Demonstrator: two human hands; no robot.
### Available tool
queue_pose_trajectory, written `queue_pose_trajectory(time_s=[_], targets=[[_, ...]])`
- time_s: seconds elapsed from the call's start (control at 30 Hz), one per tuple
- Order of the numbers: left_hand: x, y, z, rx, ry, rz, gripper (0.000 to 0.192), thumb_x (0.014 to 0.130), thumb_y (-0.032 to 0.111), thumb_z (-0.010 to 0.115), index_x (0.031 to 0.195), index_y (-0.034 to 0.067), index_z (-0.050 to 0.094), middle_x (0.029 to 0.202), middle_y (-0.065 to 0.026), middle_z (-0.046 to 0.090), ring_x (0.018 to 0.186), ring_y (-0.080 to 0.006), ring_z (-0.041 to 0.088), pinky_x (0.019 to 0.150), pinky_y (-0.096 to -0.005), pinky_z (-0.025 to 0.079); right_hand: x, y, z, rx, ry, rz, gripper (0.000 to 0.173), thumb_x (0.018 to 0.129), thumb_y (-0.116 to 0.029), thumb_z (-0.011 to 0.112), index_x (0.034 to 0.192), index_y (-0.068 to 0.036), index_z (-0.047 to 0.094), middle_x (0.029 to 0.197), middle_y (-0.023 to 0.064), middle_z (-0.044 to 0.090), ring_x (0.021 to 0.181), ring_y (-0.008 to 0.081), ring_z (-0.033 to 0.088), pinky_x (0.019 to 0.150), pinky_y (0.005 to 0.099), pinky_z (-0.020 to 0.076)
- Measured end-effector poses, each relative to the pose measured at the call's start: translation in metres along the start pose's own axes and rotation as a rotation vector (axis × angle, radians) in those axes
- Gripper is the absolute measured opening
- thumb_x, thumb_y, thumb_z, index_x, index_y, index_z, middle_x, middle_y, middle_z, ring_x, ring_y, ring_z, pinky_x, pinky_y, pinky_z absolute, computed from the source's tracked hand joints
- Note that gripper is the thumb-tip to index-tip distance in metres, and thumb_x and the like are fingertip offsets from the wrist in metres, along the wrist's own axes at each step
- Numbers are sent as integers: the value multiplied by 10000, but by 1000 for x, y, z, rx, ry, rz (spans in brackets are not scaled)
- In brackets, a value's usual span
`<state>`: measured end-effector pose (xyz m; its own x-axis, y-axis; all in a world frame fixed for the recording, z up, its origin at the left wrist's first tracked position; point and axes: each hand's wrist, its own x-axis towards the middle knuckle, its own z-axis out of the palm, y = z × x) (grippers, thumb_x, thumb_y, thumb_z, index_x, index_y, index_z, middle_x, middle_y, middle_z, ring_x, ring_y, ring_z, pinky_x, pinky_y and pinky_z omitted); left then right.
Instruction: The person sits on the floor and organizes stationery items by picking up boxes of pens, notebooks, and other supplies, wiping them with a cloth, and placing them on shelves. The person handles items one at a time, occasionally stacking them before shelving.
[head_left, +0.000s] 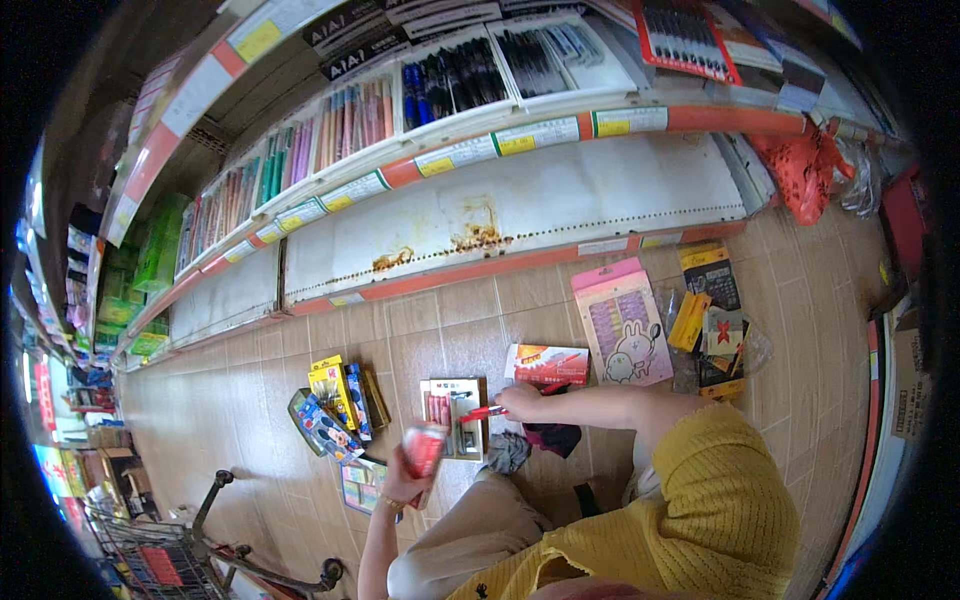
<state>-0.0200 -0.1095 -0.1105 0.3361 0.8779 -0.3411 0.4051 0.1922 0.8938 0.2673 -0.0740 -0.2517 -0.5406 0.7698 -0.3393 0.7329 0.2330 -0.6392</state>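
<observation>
My left hand (405, 478) is closed around a red and white box (424, 450), slightly blurred, held above the floor. Red pens (484, 412) are in my right hand (520, 401), their ends pointing left over an open shallow box (474, 442). That box stands on the floor between my hands and holds red items and some dark ones. Just beyond my right hand lies a red and white pen box (551, 363). Beside my knee are a crumpled grey cloth (508, 451) and a dark maroon cloth (553, 438).
Packaged stationery (337, 401) lies in a pile at left. A pink bunny-print package (626, 322) and yellow-black packs (712, 322) lie at right. Ahead is a rust-stained shelf (525, 202), with pen trays (454, 79) above. A wheeled cart (172, 555) stands at lower left.
</observation>
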Motion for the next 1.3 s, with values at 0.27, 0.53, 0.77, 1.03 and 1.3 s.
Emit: queue_pose_trajectory(time_s=[0.27, 0.53, 0.77, 1.03, 1.3], targets=[[-50, -163, 23, 526, 921, -403, 1064, 601, 355, 784, 1356, -26, 139, 1303, -271, 339, 1117, -372, 422, 914, -424, 373, -21, 12, -120, 423, 38, -30, 356, 689, -350, 636, 772, -17, 546, 695, 144, 585, 652, 258, 578, 603, 378, 447], [53, 78, 43, -744, -231, -447, 774, 805, 659, 367, 1360, 131, 255, 1241, -141, 458, 1076, -250, 479, 900, -400, 373, -69, -49, -213, -70, 169, -878, 253, 718, -227, 618, 821, -36, 490, 816, 88, 550, 655, 242, 581, 569, 348, 485], [108, 178, 108, -511, -930, -476, 601, 783, 304, 647, 1228, -1, 381, 1139, -157, 510, 938, -221, 565, 844, -349, 458, -79, -54, -216, -290, 262, -1086, 130, 745, -139, 526, 719, -30, 460, 681, 89, 501, 604, 261, 577, 513, 352, 483], [113, 190, 117, -345, -685, -582, 255, 726, 121, 696, 926, 32, 565, 767, -51, 578, 559, -87, 529, 477, -205, 441, -96, -45, -238, -263, 351, -948, 184, 726, -193, 578, 840, -79, 489, 841, 65, 480, 652, 198, 549, 451, 314, 474], [111, 222, 100, -662, -573, -418, 228, 818, 83, 573, 1027, 48, 487, 570, 24, 409, 420, -60, 359, 408, -216, 300, -124, -17, -312, -366, 602, -595, 485, 755, -215, 638, 1198, -161, 448, 933, 58, 463, 803, 196, 527, 598, 313, 493]])
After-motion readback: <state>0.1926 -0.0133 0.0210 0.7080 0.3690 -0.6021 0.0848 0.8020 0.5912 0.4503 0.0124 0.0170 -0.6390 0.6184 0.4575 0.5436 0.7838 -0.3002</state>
